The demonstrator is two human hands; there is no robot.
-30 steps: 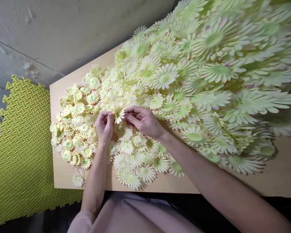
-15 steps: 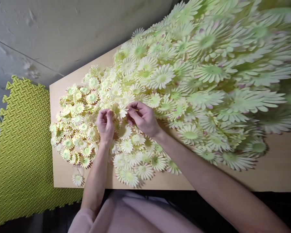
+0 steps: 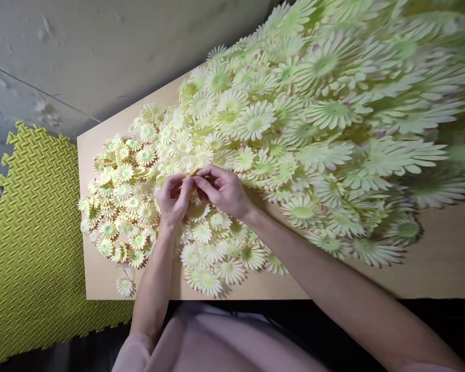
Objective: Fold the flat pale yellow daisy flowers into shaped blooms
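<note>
My left hand and my right hand meet fingertip to fingertip over a pile of pale artificial daisy heads. Both are closed in a pinch. Between the fingertips a small bit of yellow shows; the fingers hide most of what is held there. To the left of my left hand lie smaller, layered flower heads with yellowish petals. Larger single-layer flowers with light green centres spread to the right of my right hand.
The flowers cover much of a light wooden table. One flower lies apart near its front left corner. A yellow-green foam mat stands along the left edge. Behind the table rises a grey wall.
My hands have come together: the right moved left, and the left turned slightly inward. The pale flower and thin yellow piece seen between them before are now mostly hidden by the fingers.
</note>
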